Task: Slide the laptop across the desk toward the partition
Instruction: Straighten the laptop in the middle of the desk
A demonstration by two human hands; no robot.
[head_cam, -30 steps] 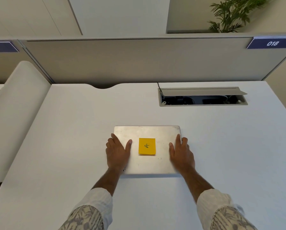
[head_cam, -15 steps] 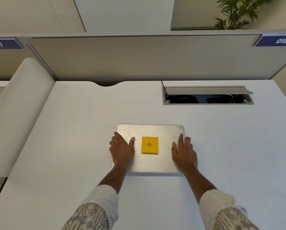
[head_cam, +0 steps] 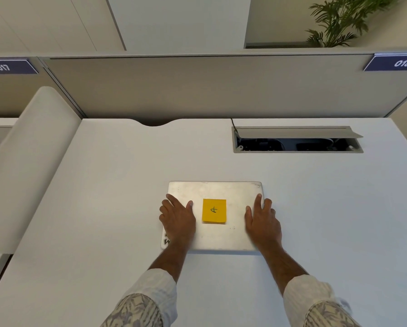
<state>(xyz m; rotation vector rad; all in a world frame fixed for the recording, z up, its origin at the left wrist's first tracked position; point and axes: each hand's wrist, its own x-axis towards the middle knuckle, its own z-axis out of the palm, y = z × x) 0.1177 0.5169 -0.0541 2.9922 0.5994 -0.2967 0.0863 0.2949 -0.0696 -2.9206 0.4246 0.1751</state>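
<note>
Both hands lie flat, apart, on the closed laptop (head_cam: 215, 187): left hand (head_cam: 177, 220), right hand (head_cam: 262, 223). Its long axis runs parallel to the partition (head_cam: 197, 90), straight ahead across open desk (head_cam: 103, 208).

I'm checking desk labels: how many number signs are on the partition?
2: sign 017 at the far left and sign 018 at the far right; others may lie outside the view.

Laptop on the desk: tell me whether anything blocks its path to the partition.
Nothing visible stands on the desk between the laptop and the partition. Straight ahead is bare white surface. The open cable hatch is a recess ahead and to the right, near the right corner's path.
</note>
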